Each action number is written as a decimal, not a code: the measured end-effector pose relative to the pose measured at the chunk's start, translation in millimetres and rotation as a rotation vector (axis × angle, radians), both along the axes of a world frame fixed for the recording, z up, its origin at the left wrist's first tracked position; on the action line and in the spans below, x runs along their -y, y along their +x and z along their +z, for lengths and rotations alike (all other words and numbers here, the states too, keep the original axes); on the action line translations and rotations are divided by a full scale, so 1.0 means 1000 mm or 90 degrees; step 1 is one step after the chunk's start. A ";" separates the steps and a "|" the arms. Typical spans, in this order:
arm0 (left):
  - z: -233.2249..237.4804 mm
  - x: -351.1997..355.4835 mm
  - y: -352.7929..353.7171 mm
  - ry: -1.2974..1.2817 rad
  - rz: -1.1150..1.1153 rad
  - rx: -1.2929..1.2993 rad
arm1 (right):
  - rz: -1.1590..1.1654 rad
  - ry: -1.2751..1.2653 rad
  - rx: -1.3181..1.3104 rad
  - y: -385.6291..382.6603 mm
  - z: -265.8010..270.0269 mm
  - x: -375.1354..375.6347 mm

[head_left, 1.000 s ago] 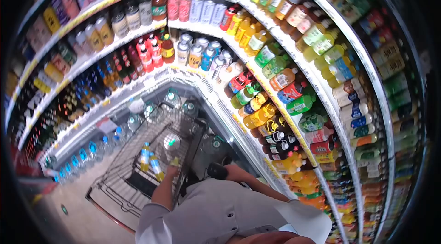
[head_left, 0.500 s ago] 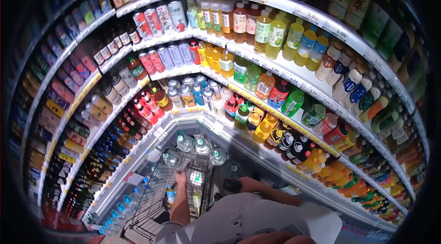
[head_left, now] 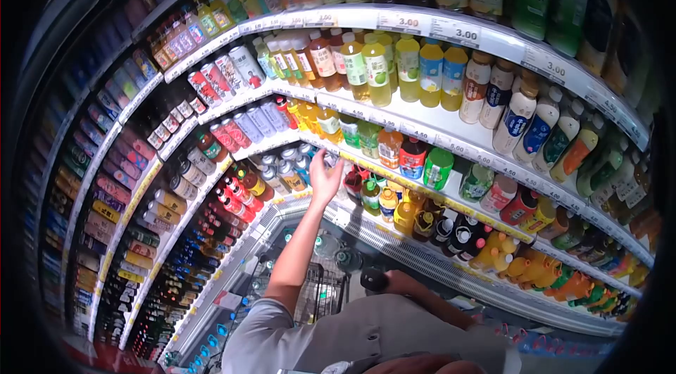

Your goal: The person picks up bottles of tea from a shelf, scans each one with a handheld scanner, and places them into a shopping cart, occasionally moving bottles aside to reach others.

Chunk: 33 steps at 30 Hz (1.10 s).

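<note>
My left hand is raised at the edge of the lower shelf, fingers apart, close to the silver and blue cans. Small dark-red bottles stand just right of it. Down near my body, my right hand is closed round a black rounded object; its fingers are partly hidden. A wire shopping cart stands below my left forearm, largely covered by the arm and my grey shirt.
Curved shelves of drinks surround the front, with a price rail along the upper one. Large clear bottles stand behind the cart. Blue-capped water bottles are at the lower left. The lowest shelf holds orange juice bottles.
My left hand has moved from the cart up to the shelf, its arm now stretched out. The view has shifted, and my right hand still holds the black object.
</note>
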<state>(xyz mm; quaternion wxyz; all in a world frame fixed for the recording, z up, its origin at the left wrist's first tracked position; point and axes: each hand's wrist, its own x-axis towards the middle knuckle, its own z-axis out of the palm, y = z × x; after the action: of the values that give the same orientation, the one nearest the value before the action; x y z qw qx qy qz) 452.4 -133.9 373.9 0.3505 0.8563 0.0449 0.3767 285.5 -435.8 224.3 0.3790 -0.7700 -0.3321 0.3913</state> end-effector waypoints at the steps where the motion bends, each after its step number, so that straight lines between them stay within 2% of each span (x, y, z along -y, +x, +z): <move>1: 0.024 0.019 0.018 0.035 -0.023 0.026 | -0.003 0.005 0.004 0.006 0.004 0.006; 3: 0.076 0.051 0.056 0.088 -0.053 0.092 | -0.031 0.019 -0.019 0.015 0.011 0.020; 5: 0.107 0.067 0.102 0.121 -0.062 0.161 | -0.040 0.038 -0.025 0.026 0.009 0.030; 8: 0.157 0.094 0.141 0.162 0.009 0.233 | -0.053 0.064 -0.027 0.043 -0.009 0.046; 12: 0.174 0.105 0.187 0.214 0.089 0.260 | -0.085 0.051 -0.020 0.057 -0.022 0.065; 14: 0.170 0.109 0.194 0.212 0.086 0.264 | -0.106 0.058 -0.031 0.062 -0.020 0.072; 17: 0.166 0.118 0.184 0.210 0.098 0.310 | -0.117 0.071 -0.048 0.065 -0.011 0.078; 19: 0.156 0.121 0.173 0.137 0.061 0.304 | -0.085 0.068 -0.049 0.071 -0.010 0.078; 20: 0.151 0.123 0.165 0.170 0.044 0.366 | -0.087 0.049 -0.056 0.070 -0.013 0.077; 22: 0.134 0.130 0.148 0.088 -0.041 0.361 | -0.063 0.022 -0.063 0.070 -0.013 0.073; 25: 0.133 0.129 0.118 0.122 -0.121 0.369 | -0.031 -0.016 -0.092 0.070 0.007 0.060; 28: 0.131 0.118 0.087 -0.019 -0.192 0.387 | 0.012 0.005 -0.097 0.064 0.023 0.049; 31: 0.132 0.101 0.031 -0.037 -0.163 0.406 | 0.034 0.033 -0.106 0.050 0.023 0.029; 33: 0.116 0.081 -0.013 -0.184 -0.169 0.339 | 0.037 -0.050 -0.044 0.040 0.034 0.014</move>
<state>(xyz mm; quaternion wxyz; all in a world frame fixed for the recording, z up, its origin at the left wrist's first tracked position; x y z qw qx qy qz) 439.0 -214.9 490.0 0.5137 0.6679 -0.1075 0.5278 325.7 -449.5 258.1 0.3485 -0.7604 -0.3255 0.4409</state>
